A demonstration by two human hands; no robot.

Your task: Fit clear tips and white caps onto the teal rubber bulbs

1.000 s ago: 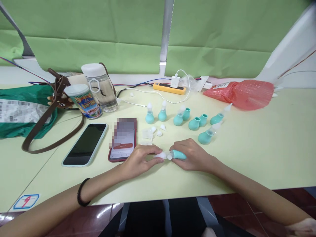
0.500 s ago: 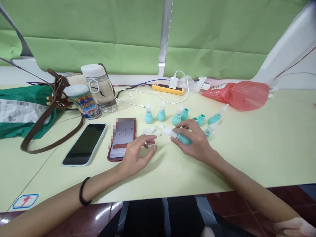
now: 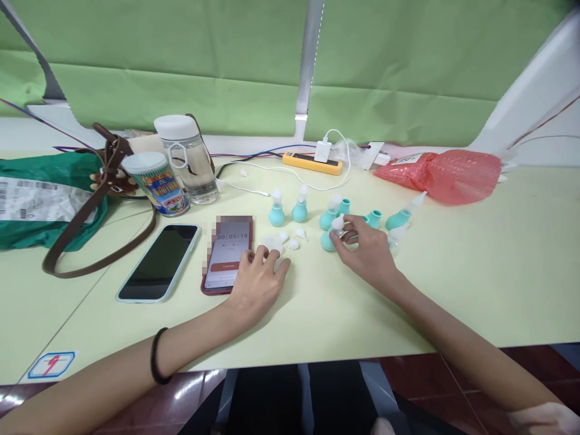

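My right hand (image 3: pixel 362 244) pinches a teal bulb nasal aspirator (image 3: pixel 328 242) by its clear, white-tipped nozzle; the bulb stands nearly upright at the tabletop. My left hand (image 3: pixel 258 281) is palm-down beside the phone with a red case (image 3: pixel 226 254), its fingers bent but apart, with nothing seen in them. Just beyond those fingertips lie loose small white tips (image 3: pixel 294 244) and clear pieces (image 3: pixel 273 243). Fitted aspirators (image 3: pixel 276 215) stand behind, and another (image 3: pixel 399 219) lies tilted at the right. Open teal bulbs (image 3: pixel 374 218) without nozzles stand behind my right hand, partly hidden.
A second phone (image 3: pixel 158 264), a printed cup (image 3: pixel 158 187), a water bottle (image 3: pixel 194 163) and a green bag (image 3: pixel 45 199) with a brown strap occupy the left. A yellow power strip (image 3: pixel 312 164) with a white cable lies at the back, near a red plastic bag (image 3: pixel 444 175).
The aspirator in my right hand has gone from lying tilted to nearly upright, set down near the other bulbs. My left hand has turned palm-down, its fingers now pointing toward the loose pieces.
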